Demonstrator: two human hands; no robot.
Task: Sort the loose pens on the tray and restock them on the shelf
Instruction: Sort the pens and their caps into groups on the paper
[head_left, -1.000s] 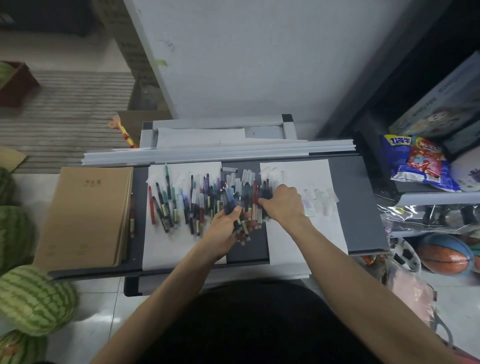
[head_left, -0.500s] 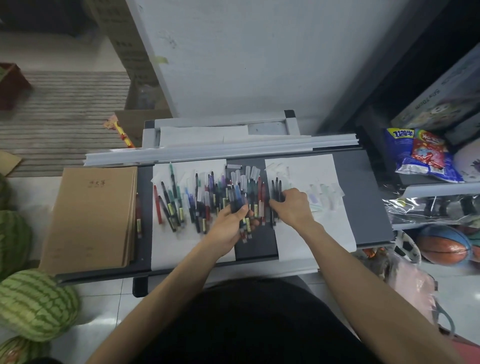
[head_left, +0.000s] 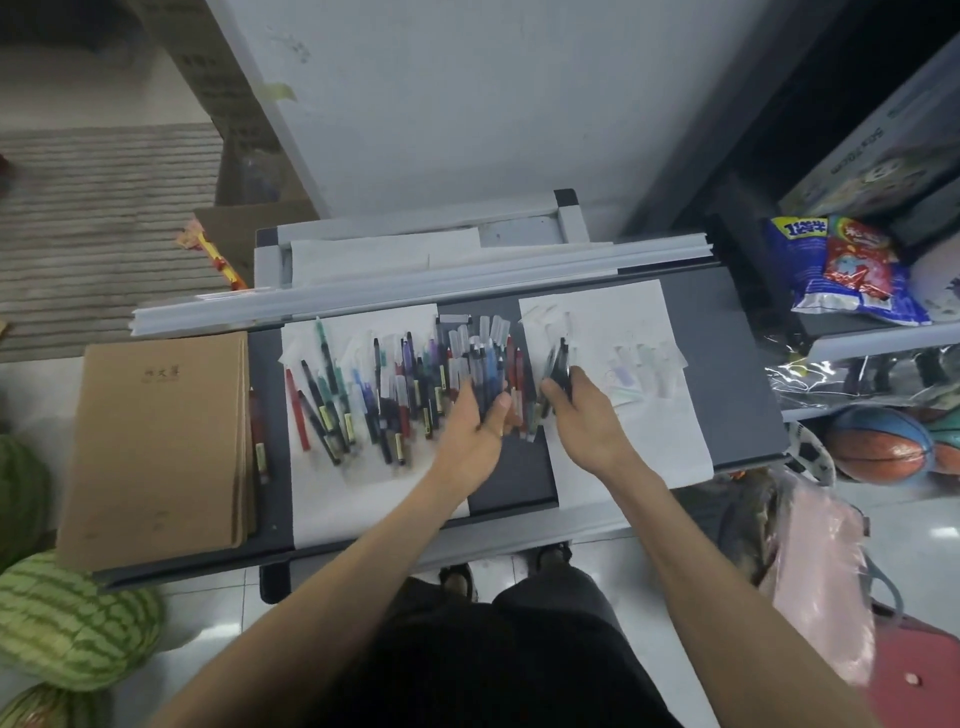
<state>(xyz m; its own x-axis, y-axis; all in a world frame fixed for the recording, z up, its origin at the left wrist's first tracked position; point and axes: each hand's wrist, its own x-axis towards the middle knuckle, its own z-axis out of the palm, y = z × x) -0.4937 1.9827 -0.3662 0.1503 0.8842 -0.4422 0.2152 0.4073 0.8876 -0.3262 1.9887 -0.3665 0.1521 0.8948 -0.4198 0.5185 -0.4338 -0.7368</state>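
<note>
Left hand (head_left: 475, 426): fingers curled around a few dark blue pens at the near edge of the heap.
Right hand (head_left: 584, 410): pinching a small bunch of dark pens (head_left: 558, 364) over the right paper sheet (head_left: 654, 457).
Loose pens (head_left: 395, 384): mixed colours, spread over the left paper sheet (head_left: 358, 499) and the tray's middle.
Tray (head_left: 727, 374): dark grey, also holding a brown notebook stack (head_left: 156, 447) at its left end.
Clear caps (head_left: 644, 364): lying on the right paper sheet, just beyond the right hand.
Shelf (head_left: 878, 338): right of the tray, carrying a snack bag (head_left: 847, 270).

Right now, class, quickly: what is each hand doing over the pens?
Left hand: closed on a bunch of dark blue pens from the mixed pile.
Right hand: closed on a few slim black pens above the white paper sheet.
</note>
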